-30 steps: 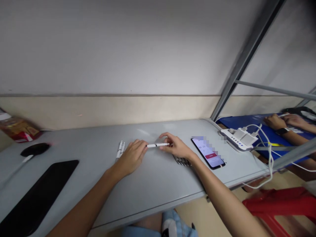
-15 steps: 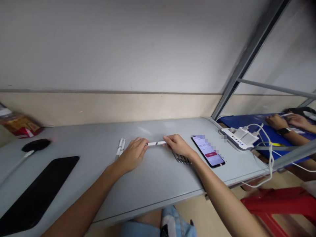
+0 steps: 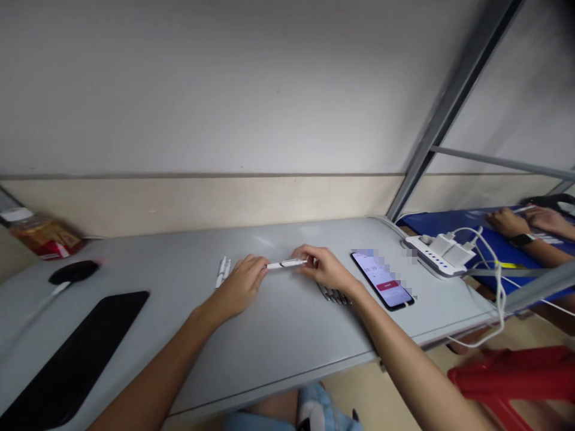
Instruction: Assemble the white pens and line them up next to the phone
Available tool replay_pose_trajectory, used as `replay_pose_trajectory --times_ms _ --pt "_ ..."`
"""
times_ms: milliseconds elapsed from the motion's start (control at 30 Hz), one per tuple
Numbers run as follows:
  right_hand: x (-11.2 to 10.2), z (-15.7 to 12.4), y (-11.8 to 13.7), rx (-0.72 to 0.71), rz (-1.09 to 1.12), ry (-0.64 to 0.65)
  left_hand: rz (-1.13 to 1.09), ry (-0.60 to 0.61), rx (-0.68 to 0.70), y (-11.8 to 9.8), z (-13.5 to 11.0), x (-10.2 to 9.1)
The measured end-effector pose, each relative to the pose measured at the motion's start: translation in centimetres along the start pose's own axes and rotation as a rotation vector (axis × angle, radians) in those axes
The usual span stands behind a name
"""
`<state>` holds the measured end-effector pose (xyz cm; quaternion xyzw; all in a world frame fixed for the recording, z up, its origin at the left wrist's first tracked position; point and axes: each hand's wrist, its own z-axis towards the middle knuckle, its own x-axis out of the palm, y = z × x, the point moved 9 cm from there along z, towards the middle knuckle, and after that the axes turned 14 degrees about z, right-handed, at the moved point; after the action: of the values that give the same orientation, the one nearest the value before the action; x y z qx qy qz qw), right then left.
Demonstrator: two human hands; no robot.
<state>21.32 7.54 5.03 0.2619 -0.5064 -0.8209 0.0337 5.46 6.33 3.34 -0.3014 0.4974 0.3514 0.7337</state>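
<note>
Both my hands hold one white pen (image 3: 286, 263) just above the grey table (image 3: 278, 335). My left hand (image 3: 240, 284) pinches its left end with curled fingers. My right hand (image 3: 323, 268) grips its right end. Two more white pens (image 3: 221, 270) lie on the table just left of my left hand. Several dark pens (image 3: 333, 294) lie partly hidden under my right wrist. A lit phone (image 3: 383, 279) lies face up to the right of my right hand.
A black pad (image 3: 76, 353) and a black mouse (image 3: 74, 272) lie at the left, a red packet (image 3: 42, 236) behind them. A white power strip (image 3: 438, 254) with chargers and cables sits at the right end. Another person's hands (image 3: 525, 222) rest on a blue table. A red stool (image 3: 516, 377) stands lower right.
My hands stay on the same white pen between them; my right fingers shift slightly along its right end. The view drifts a little.
</note>
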Motion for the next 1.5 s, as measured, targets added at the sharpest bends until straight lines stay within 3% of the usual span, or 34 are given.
replay_pose_trajectory --times_ms 200,400,600,733,933,1000,1100,1300,1500 --pt "0.4 0.0 -0.6 0.062 -0.141 -0.003 -0.011 0.002 -0.019 0.5 -0.1 -0.1" --pt "0.9 -0.1 1.3 -0.084 -0.128 0.008 -0.071 0.05 -0.025 0.8 0.0 0.1" --pt "1.8 -0.1 0.3 0.007 -0.125 0.045 0.139 0.021 -0.036 1.0 0.0 -0.4" --pt "2.0 0.2 -1.1 0.147 0.231 -0.005 0.182 -0.036 -0.042 0.3 0.0 -1.3" --pt "0.3 0.7 -2.8 0.186 1.123 -0.31 -0.023 -0.066 -0.006 -1.0 0.2 -2.1" --pt "0.4 0.7 -3.7 0.247 1.366 -0.308 0.046 -0.068 -0.052 -0.1 0.2 -2.1" --pt "-0.2 0.6 -3.8 0.216 1.53 -0.294 0.27 -0.063 -0.189 2.4 0.1 -2.5" --pt "-0.8 0.5 -3.3 0.165 1.478 -0.274 0.55 0.082 -0.487 7.7 -1.2 -3.1" --pt "-1.0 0.6 -3.3 0.157 1.386 -0.295 0.534 0.157 -0.541 9.5 -1.9 -2.6"
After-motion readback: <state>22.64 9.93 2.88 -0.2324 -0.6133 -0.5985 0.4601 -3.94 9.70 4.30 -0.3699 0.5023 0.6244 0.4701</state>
